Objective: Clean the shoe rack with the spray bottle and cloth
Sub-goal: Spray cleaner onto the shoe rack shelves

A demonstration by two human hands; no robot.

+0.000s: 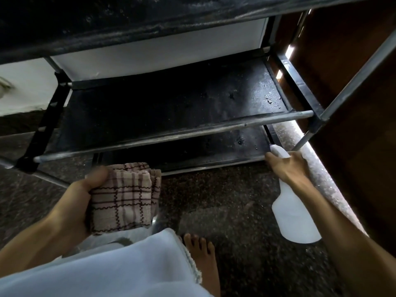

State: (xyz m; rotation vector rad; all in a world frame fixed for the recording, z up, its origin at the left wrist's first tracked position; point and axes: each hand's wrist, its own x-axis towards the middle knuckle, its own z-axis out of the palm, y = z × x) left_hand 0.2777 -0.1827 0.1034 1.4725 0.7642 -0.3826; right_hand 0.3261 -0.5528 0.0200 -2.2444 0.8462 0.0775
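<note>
Speckled dark stone floor (231, 202) fills the lower view, and the rack (171, 129) stands on it — black shelves on metal tubes, dusty along the front rails. I see wet droplets glinting on the right end of the middle shelf (270, 99), and a few more on the bottom shelf (214, 146) near the nozzle. My left hand (81, 202) holds the folded checked cloth (125, 196) in its palm, thumb curled over the top edge, low in front of the rack's left half. My right hand (289, 166) grips the neck of the white bottle (295, 217), nozzle at the bottom shelf's right front corner. Behind the rack is a white wall (150, 54); brown wood panel (353, 86) stands to the right. A bare foot (203, 254) rests on the floor beside pale fabric (107, 269) over the knee.
</note>
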